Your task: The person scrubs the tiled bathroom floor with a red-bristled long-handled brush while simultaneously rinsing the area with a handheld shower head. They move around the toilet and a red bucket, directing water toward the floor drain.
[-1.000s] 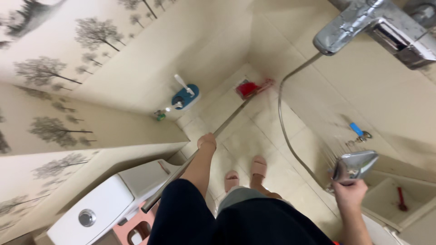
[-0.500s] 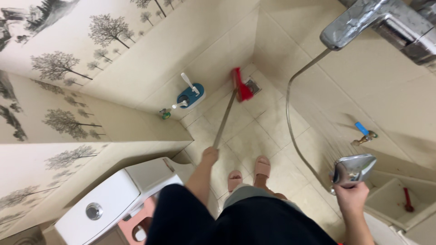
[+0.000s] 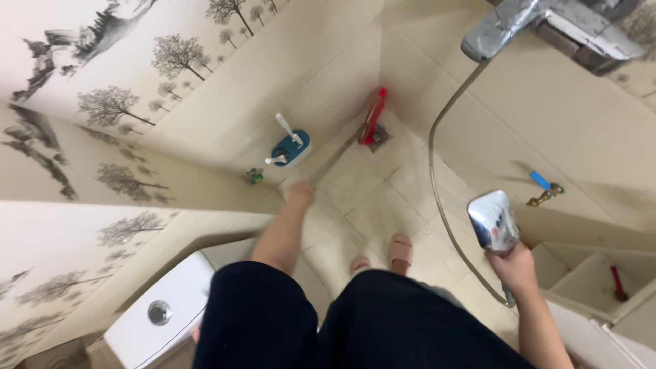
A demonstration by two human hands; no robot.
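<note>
Room: tiled bathroom, beige floor point(image 3: 383, 205), tree-print wall at 10 o'clock.
Broom: red head point(image 3: 372, 117) on floor drain point(image 3: 378, 134) at 12 o'clock, handle blurred.
Left hand point(image 3: 299, 193): fingers wrapped round broom handle.
Right hand point(image 3: 512, 266): fist closed on chrome shower head point(image 3: 493, 220), at 3 o'clock.
Hose point(image 3: 437, 184): runs up to tap point(image 3: 547, 27).
Toilet brush holder point(image 3: 290, 147): blue, 11 o'clock of left hand.
Toilet tank point(image 3: 164, 307): 8 o'clock.

A home bathroom: toilet cistern point(image 3: 160, 311), tiled floor point(image 3: 383, 198) with drain point(image 3: 379, 137), wall tap point(image 3: 547, 27), shower hose point(image 3: 437, 171).
</note>
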